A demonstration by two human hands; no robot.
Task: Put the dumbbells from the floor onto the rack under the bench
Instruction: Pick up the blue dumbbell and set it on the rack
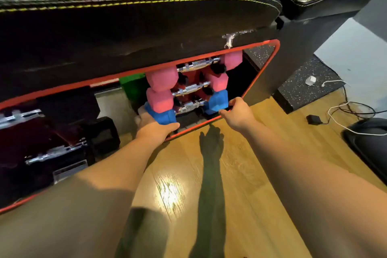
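Note:
A blue-headed dumbbell (217,99) with a chrome handle sits lowest in the rack (188,119) under the black bench (136,27). My left hand (156,126) cups its left blue head from below. My right hand (237,113) holds the area of its right blue head, fingers over the red frame edge (259,73). Two pink-headed dumbbells (162,78) lie stacked above it, the upper one reaching a pink head (232,59) at the top right.
Black dumbbells (56,153) with chrome handles fill the rack's left bay. Wooden floor (240,174) lies in front. At the right are a speckled rubber mat (303,88), a white charger (311,80), cables (345,109) and a dark round object (370,132).

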